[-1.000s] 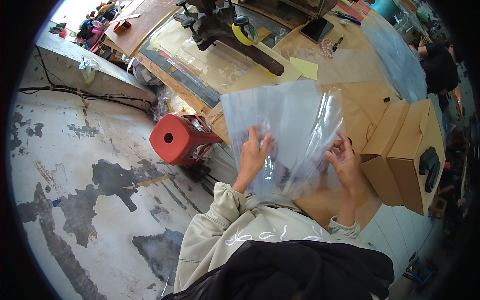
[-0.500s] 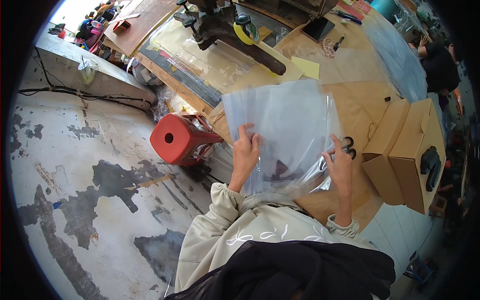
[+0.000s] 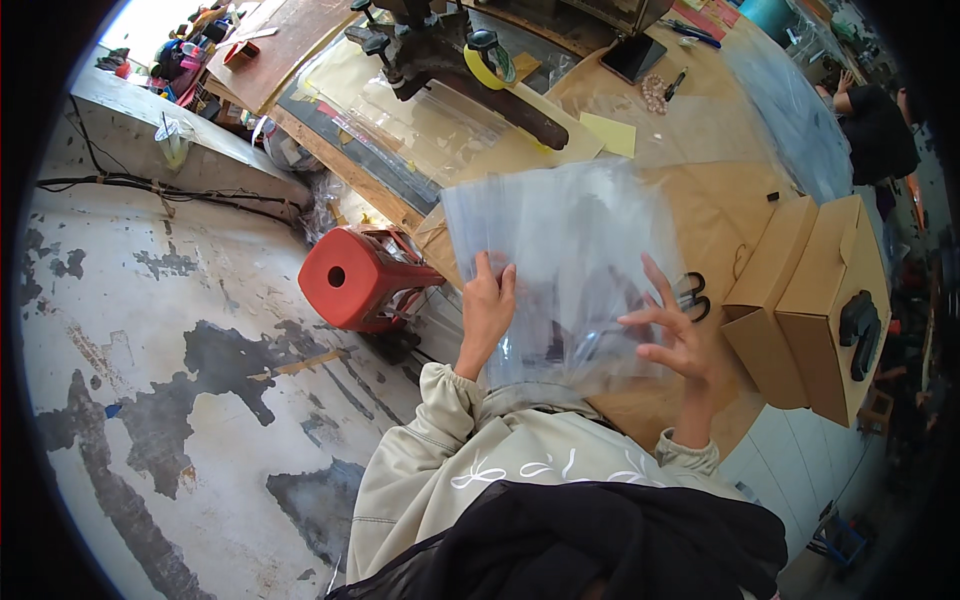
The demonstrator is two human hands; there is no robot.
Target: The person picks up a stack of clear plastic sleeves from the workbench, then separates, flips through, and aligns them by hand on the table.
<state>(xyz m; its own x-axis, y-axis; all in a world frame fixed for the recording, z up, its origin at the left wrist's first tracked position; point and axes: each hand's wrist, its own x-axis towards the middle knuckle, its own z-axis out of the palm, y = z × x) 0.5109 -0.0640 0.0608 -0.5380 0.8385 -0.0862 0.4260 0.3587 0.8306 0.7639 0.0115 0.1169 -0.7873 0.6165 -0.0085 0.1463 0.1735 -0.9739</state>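
Note:
A loose pile of clear plastic sheets (image 3: 580,220) lies in front of me on the brown-covered table, reaching close to my torso. At its left side my left hand (image 3: 487,312) holds the sheets, thumb and index finger pointing away from me; its other fingers are mostly hidden. Over the lower right part of the plastic, my right hand (image 3: 678,338) is open with its fingers spread. The plastic near it is creased and blurred. Just beyond that hand, black-handled scissors (image 3: 695,297) lie on the table, their blades hidden.
Cardboard boxes (image 3: 815,300) stand at the right, a black tool (image 3: 858,335) on one. A dark metal machine (image 3: 430,75) with a yellow tape roll (image 3: 483,68) occupies the far side, near a phone (image 3: 633,58). Left of the table is a red stool (image 3: 345,278).
My right hand has shifted left and slightly down over the plastic, spreading its fingers. The sheets' right edge has moved and blurred. My left hand has barely moved.

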